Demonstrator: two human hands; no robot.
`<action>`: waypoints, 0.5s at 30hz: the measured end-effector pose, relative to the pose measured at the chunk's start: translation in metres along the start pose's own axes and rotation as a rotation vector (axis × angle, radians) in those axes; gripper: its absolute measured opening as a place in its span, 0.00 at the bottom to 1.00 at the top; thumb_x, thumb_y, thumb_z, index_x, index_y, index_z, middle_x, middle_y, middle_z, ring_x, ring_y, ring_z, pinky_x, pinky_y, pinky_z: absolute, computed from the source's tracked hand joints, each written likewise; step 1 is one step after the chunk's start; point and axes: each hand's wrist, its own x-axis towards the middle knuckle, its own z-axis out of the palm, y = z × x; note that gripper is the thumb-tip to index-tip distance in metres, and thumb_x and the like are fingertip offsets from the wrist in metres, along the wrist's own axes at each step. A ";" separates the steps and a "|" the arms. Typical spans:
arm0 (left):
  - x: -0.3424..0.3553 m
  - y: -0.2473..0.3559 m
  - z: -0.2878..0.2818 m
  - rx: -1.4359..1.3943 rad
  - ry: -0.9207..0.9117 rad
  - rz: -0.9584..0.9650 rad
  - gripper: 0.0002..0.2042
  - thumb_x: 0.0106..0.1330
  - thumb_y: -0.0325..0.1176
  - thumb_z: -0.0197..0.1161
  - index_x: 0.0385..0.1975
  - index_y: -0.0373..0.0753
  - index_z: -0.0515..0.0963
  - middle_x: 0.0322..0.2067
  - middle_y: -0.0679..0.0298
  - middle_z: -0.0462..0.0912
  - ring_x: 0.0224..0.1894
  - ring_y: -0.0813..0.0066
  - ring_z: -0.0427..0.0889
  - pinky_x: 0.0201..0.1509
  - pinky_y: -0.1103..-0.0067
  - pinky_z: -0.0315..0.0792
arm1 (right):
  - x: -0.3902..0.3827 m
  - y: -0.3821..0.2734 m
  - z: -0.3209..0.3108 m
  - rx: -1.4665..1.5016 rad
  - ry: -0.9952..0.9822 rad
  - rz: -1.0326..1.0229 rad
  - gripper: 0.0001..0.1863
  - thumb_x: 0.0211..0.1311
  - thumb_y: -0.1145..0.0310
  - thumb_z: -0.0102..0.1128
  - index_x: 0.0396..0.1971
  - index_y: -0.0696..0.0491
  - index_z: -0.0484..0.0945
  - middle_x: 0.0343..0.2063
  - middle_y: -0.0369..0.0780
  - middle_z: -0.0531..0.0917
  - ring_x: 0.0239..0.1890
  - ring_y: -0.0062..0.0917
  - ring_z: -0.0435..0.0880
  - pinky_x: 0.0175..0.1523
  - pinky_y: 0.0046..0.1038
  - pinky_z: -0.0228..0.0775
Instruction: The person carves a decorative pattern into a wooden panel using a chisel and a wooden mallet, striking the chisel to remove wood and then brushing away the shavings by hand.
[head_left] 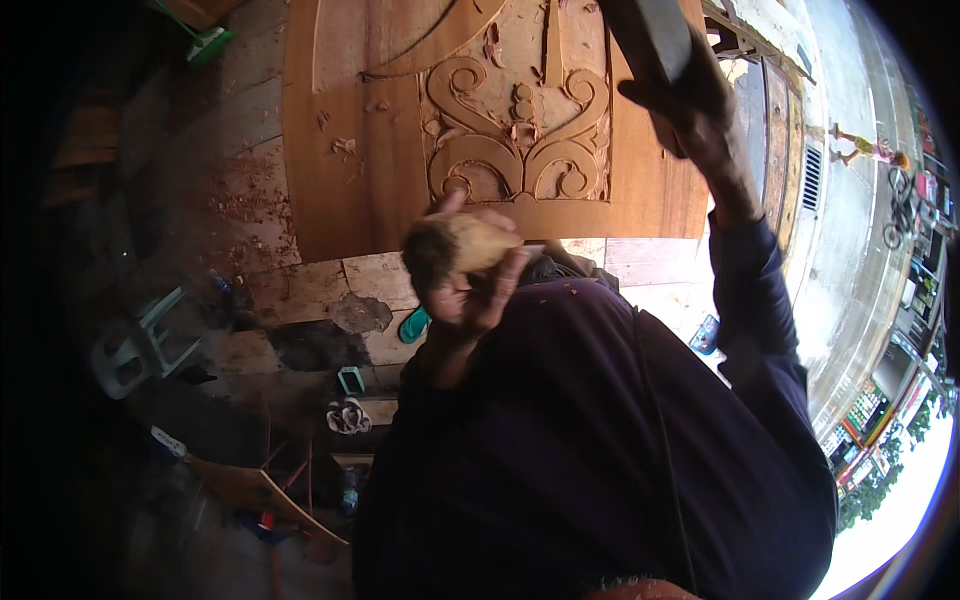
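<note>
My left hand (487, 300) is closed around a pale wooden tool handle (485, 243) with a dark, frayed butt end turned toward me. No blade shows, and the hand is slightly blurred. It is held above the near edge of a reddish-brown wooden panel (650, 205). Scrolls and leaf shapes are carved in relief (525, 135) in the panel's middle. Raised at the upper right, my right hand (705, 125) grips a dark, bar-shaped block (648, 45), whose far end runs out of view. The block is apart from the handle.
Wood shavings (345, 148) lie on the panel. To the left are a green broom (208, 45), a pale plastic stool (150, 345), a teal slipper (414, 325) and a pair of shoes (348, 416). A person (880, 152) and a bicycle (897, 205) are on the street at right.
</note>
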 end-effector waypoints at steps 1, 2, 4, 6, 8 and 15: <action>0.004 0.004 -0.011 0.044 0.039 -0.019 0.26 0.65 0.25 0.72 0.63 0.36 0.71 0.49 0.54 0.83 0.46 0.68 0.85 0.54 0.76 0.80 | -0.037 0.003 0.006 0.261 0.145 0.319 0.38 0.57 0.71 0.75 0.67 0.54 0.67 0.48 0.41 0.82 0.49 0.27 0.83 0.50 0.30 0.79; 0.015 0.014 -0.020 0.232 0.010 0.027 0.24 0.65 0.25 0.71 0.61 0.36 0.73 0.48 0.54 0.84 0.46 0.67 0.86 0.52 0.75 0.81 | -0.067 0.007 0.020 0.557 0.288 0.623 0.36 0.57 0.70 0.75 0.65 0.54 0.67 0.46 0.42 0.82 0.48 0.27 0.84 0.49 0.30 0.79; 0.033 0.017 -0.022 0.573 -0.144 0.130 0.26 0.63 0.31 0.73 0.62 0.37 0.75 0.37 0.52 0.88 0.38 0.63 0.90 0.42 0.70 0.83 | -0.102 0.007 0.023 0.781 0.392 0.827 0.35 0.57 0.70 0.73 0.63 0.54 0.67 0.42 0.41 0.81 0.45 0.27 0.84 0.46 0.31 0.80; 0.047 0.017 0.002 0.856 -0.375 0.187 0.35 0.61 0.40 0.75 0.68 0.37 0.71 0.27 0.48 0.87 0.29 0.54 0.89 0.36 0.67 0.82 | -0.121 0.005 0.025 0.827 0.473 0.818 0.33 0.59 0.71 0.71 0.63 0.53 0.66 0.38 0.40 0.79 0.39 0.27 0.84 0.44 0.31 0.80; 0.059 0.011 0.033 1.146 -0.538 -0.060 0.41 0.61 0.48 0.73 0.73 0.39 0.65 0.24 0.43 0.84 0.27 0.45 0.87 0.34 0.62 0.82 | -0.134 0.012 0.025 0.936 0.496 0.762 0.33 0.60 0.72 0.68 0.65 0.53 0.65 0.41 0.41 0.80 0.39 0.28 0.84 0.44 0.32 0.81; 0.063 -0.016 0.072 1.293 -0.761 -0.160 0.43 0.61 0.50 0.70 0.77 0.50 0.59 0.27 0.43 0.85 0.34 0.43 0.88 0.44 0.57 0.82 | -0.147 0.036 0.025 1.018 0.568 0.646 0.35 0.59 0.73 0.69 0.65 0.55 0.64 0.45 0.44 0.82 0.40 0.30 0.86 0.47 0.33 0.82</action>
